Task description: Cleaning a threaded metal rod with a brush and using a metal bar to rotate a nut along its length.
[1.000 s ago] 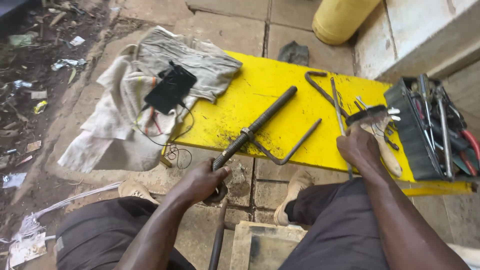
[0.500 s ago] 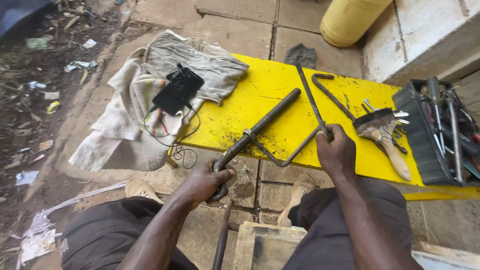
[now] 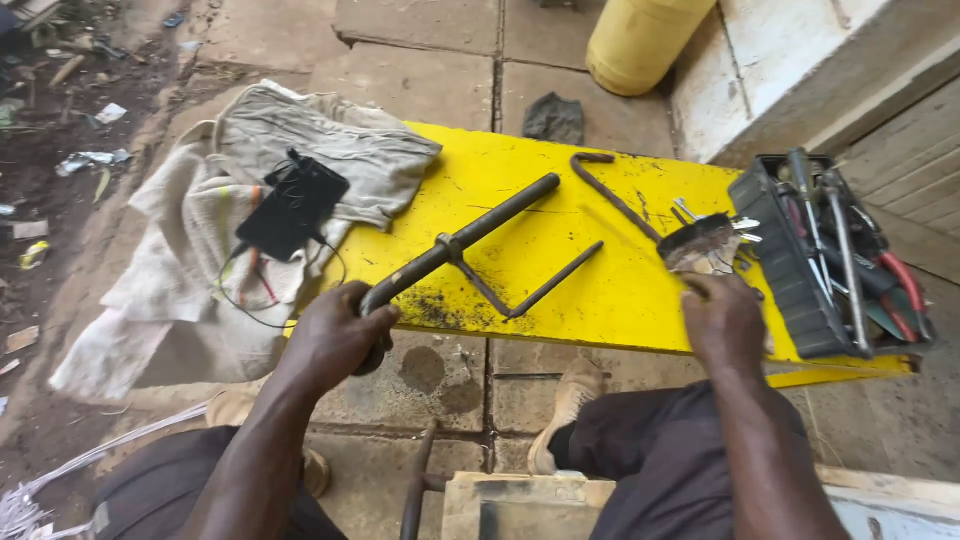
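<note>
head view: the left hand [image 3: 335, 335] is seen closed tight around the near end of a dark steel bar [image 3: 455, 245], which overhangs the near edge of the yellow bench [image 3: 600, 300] and runs diagonally up across its top. a thinner bent rod [image 3: 535, 290] is joined to the bar partway along and lies flat on the bench, angled toward the right. the right hand [image 3: 722, 320] is laid at the bench's near edge, fingers curled over the handle of a worn paintbrush [image 3: 700, 245] — whether it is truly gripped cannot be told, since the fingers hide the handle. a few keys [image 3: 740, 225] are seen just beyond the brush, and a long hooked rod [image 3: 610, 190] rests toward the bench's far side. at the bench's right end a black tool tray [image 3: 780, 270] is packed with screwdrivers and pliers; at its left end a pale cloth [image 3: 200, 250] is draped, with a black phone [image 3: 292, 208] and its cable on top. a yellow drum [image 3: 645, 40] stands beyond the bench on the paving.

as a judgement: the bar is held only at one end, so it could be tipped or rolled off the bench if the grip is eased — the feet below would be exposed. the bent rod might also sweep the brush or keys over the edge if the bar is swung.
</note>
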